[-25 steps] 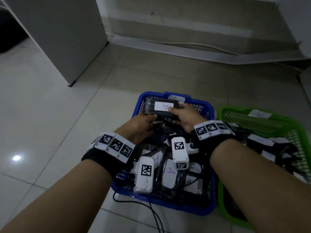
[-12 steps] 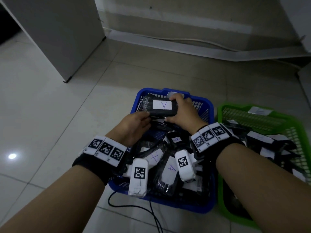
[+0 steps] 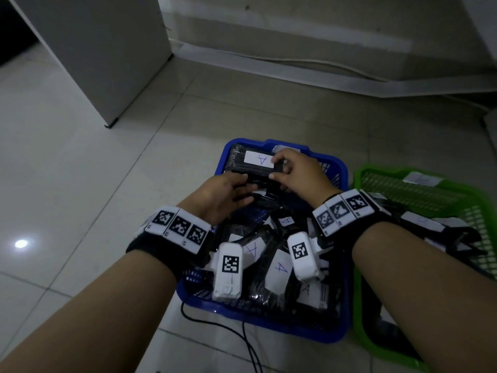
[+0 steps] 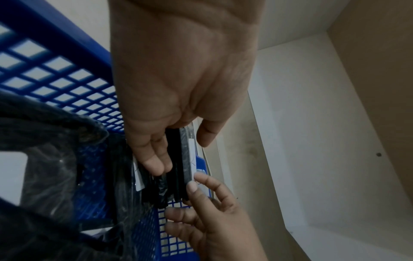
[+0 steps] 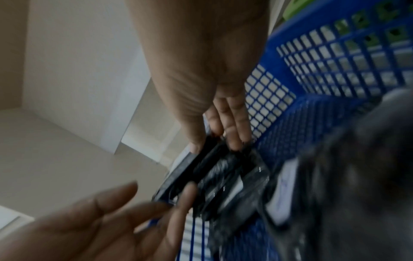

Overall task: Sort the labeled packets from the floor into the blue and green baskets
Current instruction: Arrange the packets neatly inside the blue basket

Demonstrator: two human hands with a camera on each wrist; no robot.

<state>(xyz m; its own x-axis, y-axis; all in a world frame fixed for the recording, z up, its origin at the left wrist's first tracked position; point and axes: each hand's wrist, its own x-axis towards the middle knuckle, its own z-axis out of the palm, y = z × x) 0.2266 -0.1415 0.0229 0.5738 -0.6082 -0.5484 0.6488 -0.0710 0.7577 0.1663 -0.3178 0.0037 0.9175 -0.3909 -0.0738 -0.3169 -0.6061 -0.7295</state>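
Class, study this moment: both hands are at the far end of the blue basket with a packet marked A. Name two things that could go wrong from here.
1. The packet marked A is held only at its end by the right hand, over the far rim of the blue basket; it could slip outside.
2. The blue basket is heaped with packets, so another on top may slide off, perhaps into the green basket beside it.

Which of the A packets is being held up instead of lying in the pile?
The A packet at the blue basket's far end, in the right hand's grip.
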